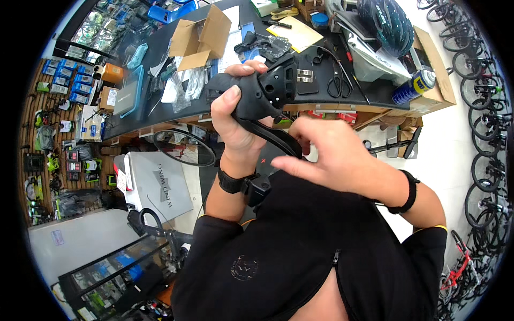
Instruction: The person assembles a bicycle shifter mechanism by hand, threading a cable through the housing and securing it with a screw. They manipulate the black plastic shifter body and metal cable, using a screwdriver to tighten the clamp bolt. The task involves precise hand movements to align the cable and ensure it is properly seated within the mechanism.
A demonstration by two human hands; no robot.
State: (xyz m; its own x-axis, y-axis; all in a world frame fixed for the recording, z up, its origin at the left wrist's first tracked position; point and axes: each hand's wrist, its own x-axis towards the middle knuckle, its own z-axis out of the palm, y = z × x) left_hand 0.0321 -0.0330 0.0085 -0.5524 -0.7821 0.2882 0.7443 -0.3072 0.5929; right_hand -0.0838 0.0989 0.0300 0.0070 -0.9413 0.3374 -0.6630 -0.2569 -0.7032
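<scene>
A black bicycle brake-shift lever (257, 95) with a rubber hood is raised in front of my chest, above the near side of the bench. My left hand (235, 120) is closed around its hood, thumb on the near side and fingertips over the top. The curved lever blade (270, 134) runs down to the right. At the lower end of that blade is my right hand (329, 152), its fingers curled and its thumb stretched out to the left. The blade's tip lies between thumb and fingers, and the fingertips are partly hidden.
On the dark workbench (144, 101) lie an opened cardboard box (201, 37), plastic bags, scissors (339, 83) and a yellow envelope (294, 33). A blue spray can (413, 88) and a helmet (385, 24) stand at right. Bicycles (484, 134) line the right side.
</scene>
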